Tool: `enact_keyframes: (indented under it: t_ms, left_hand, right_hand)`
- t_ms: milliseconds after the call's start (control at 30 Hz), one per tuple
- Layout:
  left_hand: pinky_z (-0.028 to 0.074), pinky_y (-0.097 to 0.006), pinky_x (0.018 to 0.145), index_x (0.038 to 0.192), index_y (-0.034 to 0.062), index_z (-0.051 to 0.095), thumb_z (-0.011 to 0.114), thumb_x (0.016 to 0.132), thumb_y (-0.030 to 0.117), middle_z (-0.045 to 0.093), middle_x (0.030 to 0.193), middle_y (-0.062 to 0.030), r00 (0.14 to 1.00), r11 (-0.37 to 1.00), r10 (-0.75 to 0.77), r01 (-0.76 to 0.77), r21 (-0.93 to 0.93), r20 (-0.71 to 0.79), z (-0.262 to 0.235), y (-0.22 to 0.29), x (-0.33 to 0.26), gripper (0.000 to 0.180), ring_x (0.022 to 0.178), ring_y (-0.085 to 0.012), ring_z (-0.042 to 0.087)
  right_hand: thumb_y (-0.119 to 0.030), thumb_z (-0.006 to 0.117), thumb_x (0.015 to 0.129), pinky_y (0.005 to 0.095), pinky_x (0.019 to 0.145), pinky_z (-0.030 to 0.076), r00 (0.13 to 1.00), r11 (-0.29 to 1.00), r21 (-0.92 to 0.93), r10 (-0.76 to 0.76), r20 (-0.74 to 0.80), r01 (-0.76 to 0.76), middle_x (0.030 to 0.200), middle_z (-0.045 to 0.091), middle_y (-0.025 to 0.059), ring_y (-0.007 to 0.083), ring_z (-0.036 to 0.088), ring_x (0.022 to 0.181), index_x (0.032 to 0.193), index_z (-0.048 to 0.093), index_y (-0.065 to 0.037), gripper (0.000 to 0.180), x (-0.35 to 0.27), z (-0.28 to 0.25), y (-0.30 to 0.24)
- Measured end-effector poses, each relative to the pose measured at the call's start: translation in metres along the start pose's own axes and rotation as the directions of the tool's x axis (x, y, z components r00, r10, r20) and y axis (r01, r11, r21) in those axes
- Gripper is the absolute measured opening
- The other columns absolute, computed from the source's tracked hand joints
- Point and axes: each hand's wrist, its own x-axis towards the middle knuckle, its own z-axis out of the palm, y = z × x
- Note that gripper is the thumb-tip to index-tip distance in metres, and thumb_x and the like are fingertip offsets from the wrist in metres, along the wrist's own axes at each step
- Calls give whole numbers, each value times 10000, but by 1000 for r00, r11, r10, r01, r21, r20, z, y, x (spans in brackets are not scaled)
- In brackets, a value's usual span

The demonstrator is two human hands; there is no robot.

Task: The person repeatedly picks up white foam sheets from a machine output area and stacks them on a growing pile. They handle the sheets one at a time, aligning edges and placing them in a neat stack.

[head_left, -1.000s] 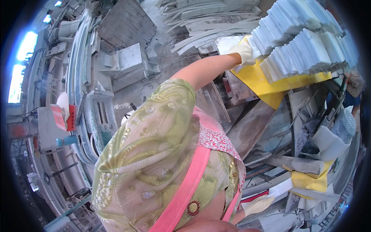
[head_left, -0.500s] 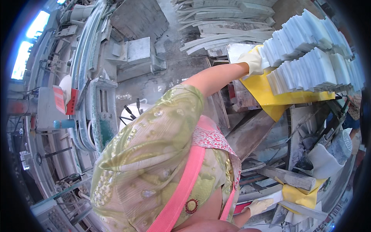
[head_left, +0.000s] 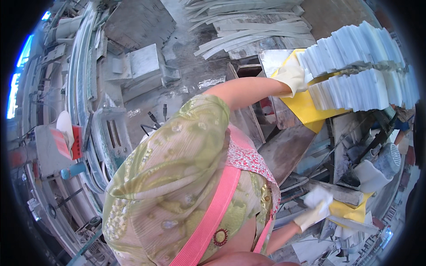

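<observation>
White-blue stone slabs stand on edge in a far row (head_left: 355, 46) and a near row (head_left: 355, 91), on a yellow sheet (head_left: 306, 111) at upper right. My left hand (head_left: 292, 79), in a cream glove, reaches to the left end of the far row. Its fingers close at the edge of the end slab; the fingertips are partly hidden. Lower right, my gloved right hand (head_left: 309, 217) holds up a small white slab (head_left: 318, 197), blurred by motion. Below it, another yellow sheet (head_left: 350, 208) lies over a board.
Long pale strips (head_left: 257, 35) are stacked on the floor at the back. A grey block-shaped stand (head_left: 142, 66) is at upper left. Rails and machinery (head_left: 80, 66) line the left side. A grey basket (head_left: 390, 159) and a wooden beam (head_left: 339, 193) are at right.
My right hand has risen and moved right, lifting a white slab from the lower boards. My left hand remains by the end of the far row, shifted only slightly. The view has tilted a little.
</observation>
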Motion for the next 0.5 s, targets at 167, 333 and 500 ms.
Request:
enact_keyframes:
  t_ms: [167,333,500]
  left_hand:
    - [550,-455,854,1084,-71,679,648,863,508,694,1029,-282,985,977,167,-172,-128,-50,-3,-15,1,621,946,-394,703]
    - [538,-435,882,1129,3,700,630,892,482,738,1029,-204,975,989,149,-146,-35,162,-11,-19,13,539,1016,-357,706]
    - [532,-429,882,1129,-57,672,596,915,546,722,975,-254,973,988,147,-135,-79,179,-26,-18,11,644,996,-377,703]
  right_hand:
    - [140,520,836,448,955,521,721,651,-311,-619,312,693,1168,655,299,417,653,1079,1293,601,72,469,-56,189,-90]
    - [-301,570,1042,359,896,496,934,845,534,-163,318,-34,1188,641,158,230,609,1023,1300,576,57,441,-118,311,-182]
    - [-432,562,1038,362,1028,474,856,906,422,-233,461,20,1366,533,141,230,556,1204,1478,417,-33,611,-127,331,-218]
